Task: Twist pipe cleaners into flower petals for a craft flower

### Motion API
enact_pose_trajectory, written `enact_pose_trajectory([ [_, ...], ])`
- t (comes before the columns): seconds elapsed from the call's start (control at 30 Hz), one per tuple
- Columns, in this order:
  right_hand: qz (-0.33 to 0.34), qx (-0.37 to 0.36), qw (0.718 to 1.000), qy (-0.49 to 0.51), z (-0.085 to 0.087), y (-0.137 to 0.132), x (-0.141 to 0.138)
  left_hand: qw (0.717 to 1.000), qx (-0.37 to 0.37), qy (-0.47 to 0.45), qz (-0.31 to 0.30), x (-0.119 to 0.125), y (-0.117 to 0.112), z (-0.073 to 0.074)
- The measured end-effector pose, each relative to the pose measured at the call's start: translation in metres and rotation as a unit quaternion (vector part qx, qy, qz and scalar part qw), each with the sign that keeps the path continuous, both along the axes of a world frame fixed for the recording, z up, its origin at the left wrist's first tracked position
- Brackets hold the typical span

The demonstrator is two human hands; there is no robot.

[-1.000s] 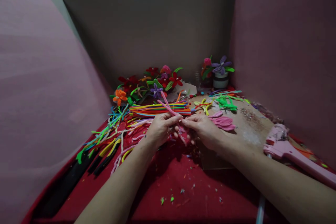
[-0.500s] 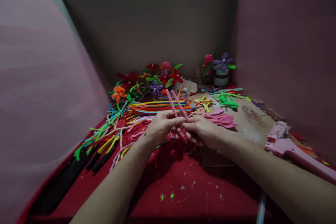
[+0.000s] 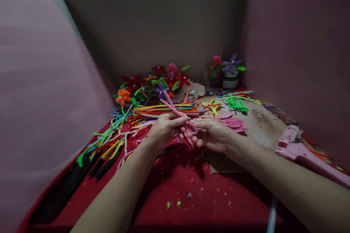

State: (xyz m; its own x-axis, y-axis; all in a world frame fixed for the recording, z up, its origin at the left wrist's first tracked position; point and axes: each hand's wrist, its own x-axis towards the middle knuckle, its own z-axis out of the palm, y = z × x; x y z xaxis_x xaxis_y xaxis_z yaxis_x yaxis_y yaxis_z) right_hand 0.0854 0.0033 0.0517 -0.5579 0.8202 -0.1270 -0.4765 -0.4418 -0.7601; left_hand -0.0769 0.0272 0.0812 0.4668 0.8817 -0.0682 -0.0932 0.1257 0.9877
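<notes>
A pink pipe cleaner [image 3: 174, 108], bent into a loop, is held between my two hands above the front of the work area. Its two long ends point up and to the left. My left hand [image 3: 165, 126] is closed, pinching it between thumb and fingers near the middle. My right hand [image 3: 217, 134] has its thumb and fingertips at the loop on the right side; part of that grip is hidden. Just behind my right hand lies a bundle of pink pipe cleaner pieces [image 3: 235, 124].
Bundled coloured pipe cleaners [image 3: 166, 109] lie behind my hands, with pipe-cleaner flowers [image 3: 161, 89] further back. Yellow-and-black handled pliers [image 3: 111, 156] lie left. A pink glue gun [image 3: 303, 153] rests right, near a cardboard sheet [image 3: 262, 123]. Scraps dot the red cloth [image 3: 202, 211].
The pink pipe cleaner's ends have swung left and now lean away. A rounded loop shows between my hands, and my right hand has shifted slightly right, its fingers looser.
</notes>
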Motion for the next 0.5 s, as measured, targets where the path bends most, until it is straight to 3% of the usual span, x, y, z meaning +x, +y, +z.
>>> enact_pose_trajectory([
  [0.27, -0.036, -0.008, 0.999, 0.031, 0.0003, 0.0000, -0.0031, 0.997, 0.023, -0.032, 0.061, 0.0021, -0.0019, 0.0009],
  [0.5, -0.051, 0.003, 0.998, 0.035, -0.0003, -0.0004, -0.0068, 0.996, 0.048, -0.045, 0.060, 0.0051, -0.0072, 0.0009],
])
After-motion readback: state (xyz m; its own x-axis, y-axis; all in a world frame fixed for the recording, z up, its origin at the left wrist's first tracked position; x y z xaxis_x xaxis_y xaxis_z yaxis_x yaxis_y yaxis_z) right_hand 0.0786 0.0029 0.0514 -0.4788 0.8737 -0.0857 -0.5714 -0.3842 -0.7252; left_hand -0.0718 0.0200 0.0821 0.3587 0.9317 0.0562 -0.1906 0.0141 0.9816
